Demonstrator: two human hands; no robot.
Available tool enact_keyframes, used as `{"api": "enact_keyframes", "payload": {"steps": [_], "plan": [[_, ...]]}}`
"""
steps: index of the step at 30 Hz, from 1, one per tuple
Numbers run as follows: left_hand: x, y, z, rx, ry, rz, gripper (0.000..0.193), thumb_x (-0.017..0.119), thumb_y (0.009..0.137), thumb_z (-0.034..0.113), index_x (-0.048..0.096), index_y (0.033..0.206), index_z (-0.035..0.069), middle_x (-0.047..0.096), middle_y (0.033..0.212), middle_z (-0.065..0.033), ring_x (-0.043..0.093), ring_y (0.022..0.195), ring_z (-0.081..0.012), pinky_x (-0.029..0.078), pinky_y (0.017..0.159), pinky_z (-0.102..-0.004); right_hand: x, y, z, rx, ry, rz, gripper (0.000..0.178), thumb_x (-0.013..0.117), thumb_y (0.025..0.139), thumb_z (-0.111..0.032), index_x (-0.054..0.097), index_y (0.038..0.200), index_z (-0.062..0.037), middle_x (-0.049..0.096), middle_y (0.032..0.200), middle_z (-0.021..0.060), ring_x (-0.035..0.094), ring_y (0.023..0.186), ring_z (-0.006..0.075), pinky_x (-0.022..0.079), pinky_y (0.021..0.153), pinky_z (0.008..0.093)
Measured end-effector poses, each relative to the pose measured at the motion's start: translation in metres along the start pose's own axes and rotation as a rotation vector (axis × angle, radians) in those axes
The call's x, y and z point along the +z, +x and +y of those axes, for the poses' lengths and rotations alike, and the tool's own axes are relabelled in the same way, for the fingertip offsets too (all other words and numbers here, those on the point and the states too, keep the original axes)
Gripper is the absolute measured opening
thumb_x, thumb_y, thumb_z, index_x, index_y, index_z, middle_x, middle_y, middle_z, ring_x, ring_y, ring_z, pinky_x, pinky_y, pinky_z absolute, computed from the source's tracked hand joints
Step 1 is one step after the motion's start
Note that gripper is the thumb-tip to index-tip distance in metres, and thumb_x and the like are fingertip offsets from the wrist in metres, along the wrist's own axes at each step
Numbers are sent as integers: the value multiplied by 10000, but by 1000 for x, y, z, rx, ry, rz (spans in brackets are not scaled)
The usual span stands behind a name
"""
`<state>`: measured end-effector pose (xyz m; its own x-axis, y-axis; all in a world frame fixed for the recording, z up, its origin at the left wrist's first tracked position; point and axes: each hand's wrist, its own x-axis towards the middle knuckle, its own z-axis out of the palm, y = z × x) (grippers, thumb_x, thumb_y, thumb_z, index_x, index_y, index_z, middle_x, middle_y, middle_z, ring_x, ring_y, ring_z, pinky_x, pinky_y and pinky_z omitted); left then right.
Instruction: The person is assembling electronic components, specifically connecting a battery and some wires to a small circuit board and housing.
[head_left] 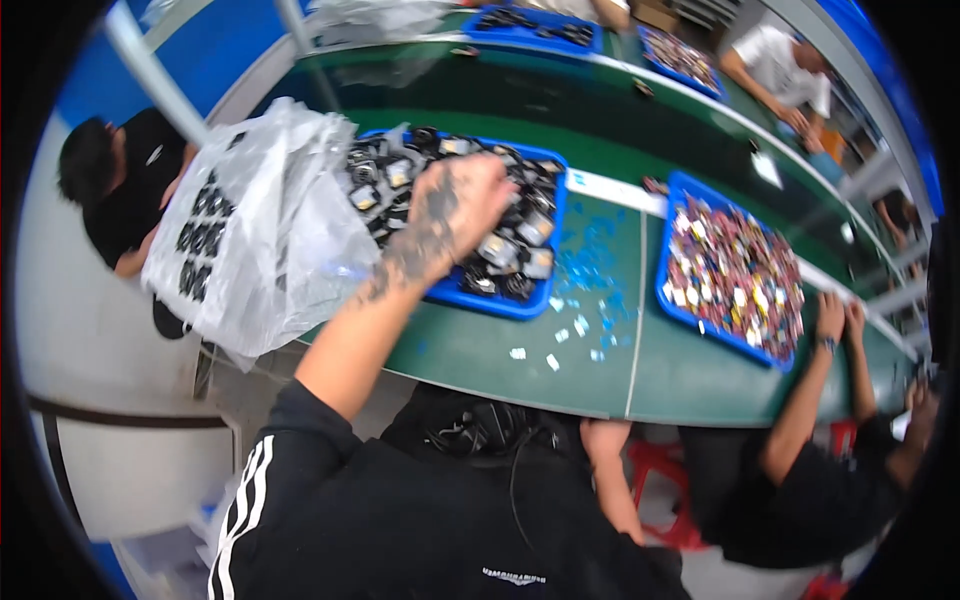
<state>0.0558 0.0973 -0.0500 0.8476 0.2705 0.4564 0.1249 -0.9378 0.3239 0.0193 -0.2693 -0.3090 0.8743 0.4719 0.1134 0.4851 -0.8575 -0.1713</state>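
Observation:
My left hand (467, 195) is over a blue tray (530, 305) heaped with black coiled cables (505, 285) and small pale-faced square pieces. Its fingers are curled and slightly blurred, and whatever they hold is hidden. My right forearm (612, 480) hangs low by my side and runs up to the table's front edge, where the fingers are hidden. A big translucent plastic bag (270, 250) leans on the tray's left side, with dark pieces showing through it.
Small blue and white bits (580, 325) lie scattered on the green table (480, 365). A second blue tray (665, 285) holds many small multicoloured pieces. A co-worker's hands (838, 318) rest beside it. Another person (130, 190) is at the left; more trays and a worker are across the table.

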Motion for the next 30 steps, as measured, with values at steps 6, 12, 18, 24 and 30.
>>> {"api": "enact_keyframes", "payload": {"steps": [6,12,18,24,30], "plan": [[18,21,-25,-83,-626,-133,181,699,798,1,672,976,3,681,872,-68,667,791,-153,544,722,-280,-4,10,14,84,63,128,378,645,788,-205,633,1117,-19,631,1086,224,578,1020,415,443,908,505],[10,22,6,-242,-1363,-448,163,660,887,70,659,1032,-5,684,873,-60,676,793,-145,550,730,-259,-3,-9,20,83,168,75,452,713,731,-159,612,1153,-31,626,1099,221,577,1030,413,435,944,506],[23,22,-15,159,54,243,200,661,876,261,658,818,70,642,763,-86,639,758,-277,497,687,-384,-3,6,18,133,59,-58,312,643,770,-164,666,1055,-37,648,1073,204,593,1012,405,447,909,513],[23,6,-23,183,175,204,200,690,854,266,651,794,79,642,773,-70,627,798,-273,507,688,-387,-134,3,9,59,527,-701,308,636,893,-257,668,1087,-21,673,1081,180,627,1016,372,491,887,430],[22,2,-10,189,160,9,342,709,832,332,594,680,49,577,663,-70,601,623,-276,464,589,-391,-245,92,-1,-184,247,367,319,773,694,-70,642,983,-42,628,923,117,585,887,311,467,780,395]]}}
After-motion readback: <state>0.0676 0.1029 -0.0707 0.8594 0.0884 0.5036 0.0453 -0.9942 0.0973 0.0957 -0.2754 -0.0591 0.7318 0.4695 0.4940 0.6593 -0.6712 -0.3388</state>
